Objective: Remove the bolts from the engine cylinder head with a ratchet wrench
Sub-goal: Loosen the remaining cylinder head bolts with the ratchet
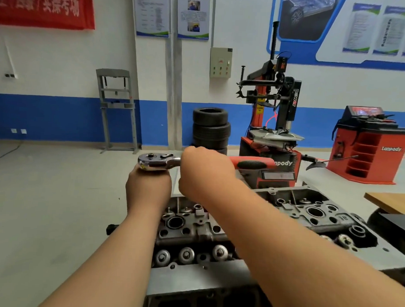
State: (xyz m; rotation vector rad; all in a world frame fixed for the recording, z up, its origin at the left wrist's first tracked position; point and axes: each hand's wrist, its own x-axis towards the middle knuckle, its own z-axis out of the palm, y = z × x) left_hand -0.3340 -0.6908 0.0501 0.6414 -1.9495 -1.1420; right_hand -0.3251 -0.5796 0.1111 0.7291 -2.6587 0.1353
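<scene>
- The engine cylinder head (309, 210) is the big grey casting on the worktop. It fills the lower centre of the frame and runs up toward the right middle, lying below both my hands. Its top face shows bored holes and dark recesses.
- The ratchet wrench (160, 162) is held above the left end of the casting, at the middle of the frame. It has a shiny chrome head and a red and black grip. Its long axis lies almost level across the frame, head pointing left and grip pointing right.
- My right hand (205, 174) is wrapped round the wrench just right of the chrome head, fingers curled tight; the red grip sticks out past it.
- My left hand (147, 188) sits bunched directly under the chrome head, touching it. Its fingers are on the far side, so I cannot tell what they hold.
- Round valve spring caps (186, 254) sit in a row along the casting's near edge.
</scene>
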